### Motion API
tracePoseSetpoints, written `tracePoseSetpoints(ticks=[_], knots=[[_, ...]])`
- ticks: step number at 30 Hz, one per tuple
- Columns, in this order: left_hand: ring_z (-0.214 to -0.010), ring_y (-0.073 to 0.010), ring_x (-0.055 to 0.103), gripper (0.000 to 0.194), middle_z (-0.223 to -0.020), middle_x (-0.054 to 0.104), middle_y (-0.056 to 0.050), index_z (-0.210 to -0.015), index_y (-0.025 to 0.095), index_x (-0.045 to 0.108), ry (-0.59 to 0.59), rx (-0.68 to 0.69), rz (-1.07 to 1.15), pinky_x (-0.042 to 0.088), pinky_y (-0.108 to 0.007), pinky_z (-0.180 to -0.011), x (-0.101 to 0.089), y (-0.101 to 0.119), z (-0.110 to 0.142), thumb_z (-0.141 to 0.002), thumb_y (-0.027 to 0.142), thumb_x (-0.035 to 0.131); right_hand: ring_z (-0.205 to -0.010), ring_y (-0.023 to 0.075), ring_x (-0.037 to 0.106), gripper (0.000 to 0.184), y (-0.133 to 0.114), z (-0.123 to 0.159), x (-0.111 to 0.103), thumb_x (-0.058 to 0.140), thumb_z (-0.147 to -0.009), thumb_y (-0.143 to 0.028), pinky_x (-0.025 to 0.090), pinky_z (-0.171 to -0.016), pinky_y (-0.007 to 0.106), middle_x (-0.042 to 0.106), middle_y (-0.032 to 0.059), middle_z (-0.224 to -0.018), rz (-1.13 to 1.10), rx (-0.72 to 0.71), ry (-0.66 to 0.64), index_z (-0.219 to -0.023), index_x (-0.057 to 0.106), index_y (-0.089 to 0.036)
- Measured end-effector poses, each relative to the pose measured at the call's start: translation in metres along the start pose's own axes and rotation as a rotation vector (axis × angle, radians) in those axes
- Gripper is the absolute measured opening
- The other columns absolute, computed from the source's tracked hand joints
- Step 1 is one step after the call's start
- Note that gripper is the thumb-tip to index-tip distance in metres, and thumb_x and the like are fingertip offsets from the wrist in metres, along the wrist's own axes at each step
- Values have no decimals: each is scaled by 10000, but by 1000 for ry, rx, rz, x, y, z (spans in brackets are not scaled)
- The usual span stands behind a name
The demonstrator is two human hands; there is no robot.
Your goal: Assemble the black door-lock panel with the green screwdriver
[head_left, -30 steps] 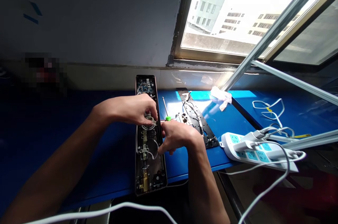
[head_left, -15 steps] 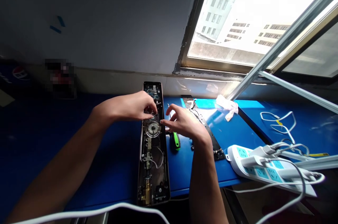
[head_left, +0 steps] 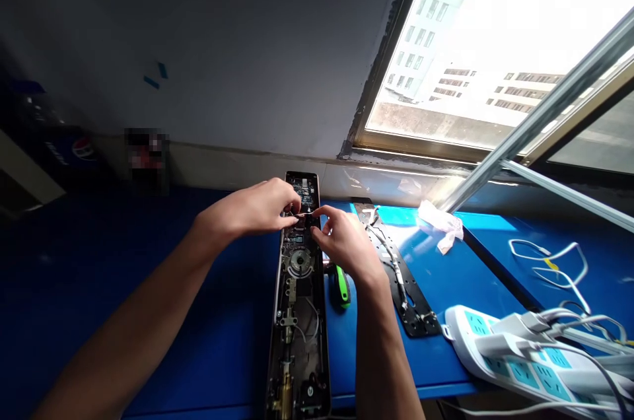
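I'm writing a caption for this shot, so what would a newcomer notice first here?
The bright window at the upper right catches the eye first, with pale buildings outside. Below it, on a blue bench, the left hand and right hand work over an opened electronic door lock, its circuit board and brass parts exposed. A white power strip with plugs stands out at the lower right.
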State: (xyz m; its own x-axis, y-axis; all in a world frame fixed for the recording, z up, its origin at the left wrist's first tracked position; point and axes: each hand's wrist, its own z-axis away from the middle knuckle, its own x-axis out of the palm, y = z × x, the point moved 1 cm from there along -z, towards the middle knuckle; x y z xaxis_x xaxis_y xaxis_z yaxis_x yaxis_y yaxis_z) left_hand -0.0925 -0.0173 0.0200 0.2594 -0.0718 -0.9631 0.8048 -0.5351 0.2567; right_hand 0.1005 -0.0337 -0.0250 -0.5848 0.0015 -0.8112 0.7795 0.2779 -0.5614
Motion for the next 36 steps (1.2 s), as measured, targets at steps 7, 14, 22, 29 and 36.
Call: tracePoseSetpoints(ticks=[7,14,22,29,36], knots=[[-608,-151,591,172,-707,695,-22,-681,202,674,28,-37,12,350,-280,-565,4,5,-5,-832,249,605,-652,143,550,206,-1,-8,-2,648,-847,-222,378,-627,279,662,-9,-741,-36,-32,82,-1027,748,-226],[-690,-163,627,297,-785,732,-23,-836,191,761,-20,20,179,408,-268,-611,-11,-6,3,-934,400,574,-714,128,610,418,-3,-17,-1,586,-850,-168,490,-750,277,742,21,-1026,-142,-155,110,-1242,704,-256],[-951,-211,661,231,-1036,703,-60,-978,219,800,70,25,27,481,-280,-789,-3,-24,-2,-851,236,608,-838,168,635,372,-2,-24,6,523,-819,-67,483,-815,299,756,49,-1101,-60,-213,114,-1028,781,-235],[-903,-220,644,172,-1009,632,-62,-881,231,755,72,-11,-115,469,-312,-731,8,-20,-5,-829,219,592,-754,143,600,167,-2,-21,6,625,-909,-261,439,-741,279,752,21,-978,-62,-232,128,-982,771,-231],[-928,-223,639,233,-1050,603,-60,-952,251,779,22,-31,-110,473,-324,-764,5,-22,-4,-857,257,566,-701,140,540,270,-2,-23,6,677,-928,-394,381,-668,280,652,18,-807,-37,-205,126,-745,736,-204]])
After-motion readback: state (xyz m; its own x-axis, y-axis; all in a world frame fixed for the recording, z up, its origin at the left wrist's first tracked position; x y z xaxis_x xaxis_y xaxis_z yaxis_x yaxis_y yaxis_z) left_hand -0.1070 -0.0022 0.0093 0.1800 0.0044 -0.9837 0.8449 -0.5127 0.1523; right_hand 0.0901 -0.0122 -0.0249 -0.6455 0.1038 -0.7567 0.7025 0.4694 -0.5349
